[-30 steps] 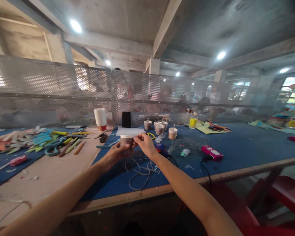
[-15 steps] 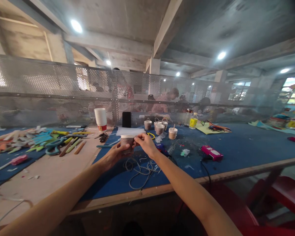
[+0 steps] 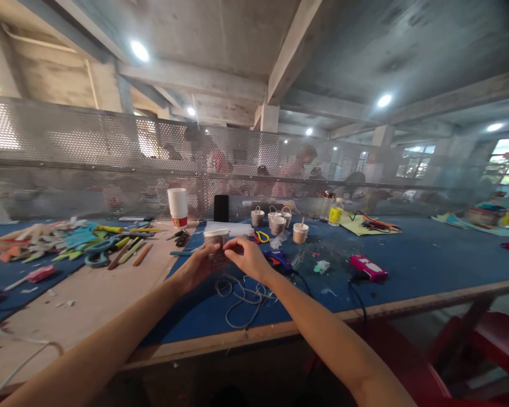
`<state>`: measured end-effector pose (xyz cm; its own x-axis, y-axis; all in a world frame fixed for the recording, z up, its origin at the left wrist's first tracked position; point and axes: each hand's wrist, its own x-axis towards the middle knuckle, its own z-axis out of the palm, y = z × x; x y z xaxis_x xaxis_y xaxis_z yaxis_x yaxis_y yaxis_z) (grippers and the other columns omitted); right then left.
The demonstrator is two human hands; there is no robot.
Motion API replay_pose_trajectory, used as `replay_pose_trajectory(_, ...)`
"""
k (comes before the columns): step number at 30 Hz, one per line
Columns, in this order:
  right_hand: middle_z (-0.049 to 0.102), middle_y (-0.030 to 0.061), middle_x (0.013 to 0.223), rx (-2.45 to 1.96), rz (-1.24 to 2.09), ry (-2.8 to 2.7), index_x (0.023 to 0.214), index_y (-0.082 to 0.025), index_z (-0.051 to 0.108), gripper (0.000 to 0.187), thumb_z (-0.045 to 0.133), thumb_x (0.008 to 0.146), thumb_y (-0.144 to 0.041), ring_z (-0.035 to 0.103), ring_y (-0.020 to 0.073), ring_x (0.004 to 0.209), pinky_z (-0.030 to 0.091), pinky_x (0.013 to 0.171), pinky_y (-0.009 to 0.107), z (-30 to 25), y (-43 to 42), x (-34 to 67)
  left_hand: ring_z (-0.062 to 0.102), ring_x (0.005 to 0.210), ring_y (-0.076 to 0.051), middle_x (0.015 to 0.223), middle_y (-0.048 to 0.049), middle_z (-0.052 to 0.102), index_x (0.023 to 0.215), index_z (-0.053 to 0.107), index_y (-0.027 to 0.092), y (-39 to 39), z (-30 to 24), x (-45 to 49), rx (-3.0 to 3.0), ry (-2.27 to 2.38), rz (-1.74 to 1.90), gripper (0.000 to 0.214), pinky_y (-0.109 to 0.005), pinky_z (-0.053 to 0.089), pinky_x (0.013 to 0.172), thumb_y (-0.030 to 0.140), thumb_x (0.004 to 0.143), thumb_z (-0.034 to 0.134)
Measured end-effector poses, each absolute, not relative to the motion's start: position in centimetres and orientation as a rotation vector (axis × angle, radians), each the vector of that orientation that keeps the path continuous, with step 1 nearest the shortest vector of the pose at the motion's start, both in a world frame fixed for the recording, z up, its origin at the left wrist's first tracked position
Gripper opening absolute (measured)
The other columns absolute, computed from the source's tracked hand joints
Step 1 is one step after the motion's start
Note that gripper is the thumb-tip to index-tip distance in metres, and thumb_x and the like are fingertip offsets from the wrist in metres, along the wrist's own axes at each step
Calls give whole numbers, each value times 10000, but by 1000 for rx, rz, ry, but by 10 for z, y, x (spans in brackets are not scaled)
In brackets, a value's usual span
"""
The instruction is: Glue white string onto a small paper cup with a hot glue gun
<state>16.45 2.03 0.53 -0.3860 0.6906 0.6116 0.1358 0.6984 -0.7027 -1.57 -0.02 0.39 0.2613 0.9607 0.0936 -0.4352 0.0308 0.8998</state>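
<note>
Both left hand (image 3: 195, 265) and right hand (image 3: 249, 258) pinch the cup (image 3: 216, 239) between fingers; bottle (image 3: 335, 213) label unreadable.

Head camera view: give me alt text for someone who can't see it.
A left hand holds a small cup at a blue table, the right hand touching its side with fingertips. Loose cord lies on the table nearer the person; more cups stand behind.

Two bare forearms, left hand (image 3: 196, 266), right hand (image 3: 249, 258), fingers apparently bare too (small and blurred)
</note>
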Motion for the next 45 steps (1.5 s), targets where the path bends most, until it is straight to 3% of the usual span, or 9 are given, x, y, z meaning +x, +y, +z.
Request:
replay_pose_trajectory(4,656,55,1066,-605,326,-2059,954,-217,696,162,560,890,-157,625,184,1033,476,952,304,10,10,166,721,766,-172,910,-50,757,1026,688,172,1,5,-18,946,665,1232,160,-269,574,702,168,867,673)
replay_pose_trajectory(7,628,79,1139,-786,31,-2020,1005,-214,683,190,531,908,-154,602,201,1097,454,975,310,19,10,183,731,752,-176,998,-80,768,1120,683,159,2,6,-19,946,701,1203,263,-245,570,627,198,860,688)
replay_pose_trajectory(12,689,78,1050,-1432,-112,-2022,1020,-209,647,154,564,942,-312,672,212,902,477,785,298,26,12,246,717,695,-151,1043,-95,764,1199,655,155,4,4,-19,956,713,1203,336,-219,573,575,194,866,680)
replay_pose_trajectory(18,724,158,1054,-1958,-127,-2094,971,-170,678,383,529,949,-522,706,289,961,474,788,347,1,6,299,722,713,-152,1025,-72,759,1125,663,166,8,-1,-22,966,685,1171,264,-221,591,596,178,862,683)
replay_pose_trajectory(23,754,163,998,-2005,22,-2141,881,-183,726,526,494,908,-654,713,316,968,476,753,342,-4,9,302,724,696,-159,960,-73,764,1136,669,158,9,-2,-23,966,692,1193,290,-225,593,592,155,847,688)
replay_pose_trajectory(29,682,87,593,-1850,376,-1807,538,-204,614,352,700,782,-444,715,282,830,463,735,304,-9,19,306,724,699,-161,1001,-81,758,1157,658,170,9,-2,-25,974,690,1206,296,-235,594,593,152,861,667)
replay_pose_trajectory(31,617,47,506,-1694,549,-1634,541,-207,582,319,735,748,-396,698,257,727,470,708,304,-12,22,308,725,706,-166,983,-79,755,1132,661,169,11,-3,-26,970,685,1207,268,-239,595,594,157,865,668)
replay_pose_trajectory(36,682,38,760,-1399,775,-1504,818,-184,619,305,606,844,-488,635,154,620,511,609,272,-8,23,303,726,706,-169,958,-75,754,1107,666,162,12,-3,-26,958,687,1211,239,-244,601,613,158,869,666)
replay_pose_trajectory(45,669,45,837,-682,1516,-1192,845,-145,678,194,723,724,-289,556,90,617,502,549,197,20,11,258,716,687,-157,1034,-98,765,1169,678,148,7,0,-25,951,680,1193,302,-236,591,598,180,868,673)
